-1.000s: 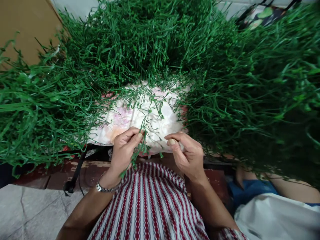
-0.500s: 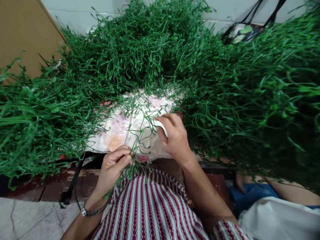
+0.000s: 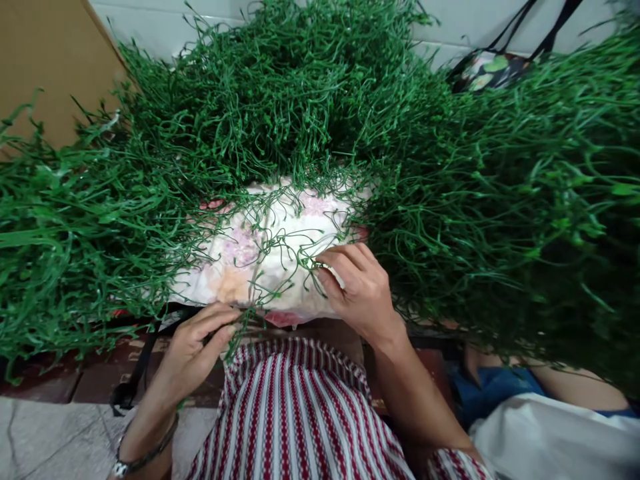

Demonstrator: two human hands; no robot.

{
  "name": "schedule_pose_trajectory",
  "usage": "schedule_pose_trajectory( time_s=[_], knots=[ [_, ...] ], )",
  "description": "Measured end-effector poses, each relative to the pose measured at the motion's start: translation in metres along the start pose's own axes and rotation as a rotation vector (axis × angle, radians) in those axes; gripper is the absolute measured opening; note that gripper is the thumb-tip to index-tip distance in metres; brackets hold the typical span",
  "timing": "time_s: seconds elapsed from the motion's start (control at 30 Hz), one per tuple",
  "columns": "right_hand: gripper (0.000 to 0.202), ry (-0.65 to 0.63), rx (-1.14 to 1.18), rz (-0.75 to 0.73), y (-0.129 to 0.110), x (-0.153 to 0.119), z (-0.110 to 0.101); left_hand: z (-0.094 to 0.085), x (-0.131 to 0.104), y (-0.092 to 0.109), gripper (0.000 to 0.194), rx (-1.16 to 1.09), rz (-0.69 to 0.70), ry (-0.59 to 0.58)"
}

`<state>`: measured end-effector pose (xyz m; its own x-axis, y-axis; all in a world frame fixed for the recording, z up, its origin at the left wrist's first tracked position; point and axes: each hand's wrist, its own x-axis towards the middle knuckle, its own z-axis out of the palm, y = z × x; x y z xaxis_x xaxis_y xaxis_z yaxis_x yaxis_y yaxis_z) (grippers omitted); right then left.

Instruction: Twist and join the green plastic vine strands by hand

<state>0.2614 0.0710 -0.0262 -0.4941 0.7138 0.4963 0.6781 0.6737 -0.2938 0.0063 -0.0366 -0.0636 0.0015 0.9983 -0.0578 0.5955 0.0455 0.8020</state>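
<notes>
My left hand (image 3: 203, 347) is closed, its thumb and fingers pinching a small bunch of thin green stems (image 3: 245, 327) near my lap. My right hand (image 3: 357, 287) is closed too, thumb against fingertips, on the ends of other thin, curly green stems (image 3: 305, 257) with small bud-like tips. Its fingertips partly hide where it grips them. Beneath both hands lies a pale flowered cloth (image 3: 230, 283) with loose stems scattered over it. The two hands are apart, the left one nearer my body.
Large heaps of the same green stems stand at the left (image 3: 85, 227), at the back (image 3: 300, 87) and at the right (image 3: 500, 200). A dark patterned bag (image 3: 493, 70) hangs behind. At lower right are another person's leg (image 3: 575, 383) and white fabric (image 3: 550, 433).
My left hand has moved left and slightly down with its stems. My right hand has shifted a little right and down, and the hands are farther apart.
</notes>
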Motion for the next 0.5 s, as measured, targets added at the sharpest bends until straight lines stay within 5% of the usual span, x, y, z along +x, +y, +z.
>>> schedule_pose_trajectory(
  time_s=[0.13, 0.23, 0.37, 0.5],
  knots=[
    [0.008, -0.004, 0.069, -0.037, -0.006, -0.006, -0.004, -0.022, -0.002, 0.018, 0.037, 0.268, 0.099, 0.067],
    [0.007, -0.007, 0.114, -0.055, -0.011, -0.009, -0.004, -0.025, 0.001, 0.048, 0.031, 0.259, 0.213, 0.123],
    [0.007, 0.000, 0.215, -0.072, -0.019, -0.013, 0.000, 0.004, 0.021, 0.078, 0.023, 0.091, 0.219, 0.097],
    [0.008, 0.033, 0.273, -0.102, -0.027, -0.020, 0.011, 0.036, 0.042, 0.077, 0.013, -0.433, -0.044, 0.056]
  ],
)
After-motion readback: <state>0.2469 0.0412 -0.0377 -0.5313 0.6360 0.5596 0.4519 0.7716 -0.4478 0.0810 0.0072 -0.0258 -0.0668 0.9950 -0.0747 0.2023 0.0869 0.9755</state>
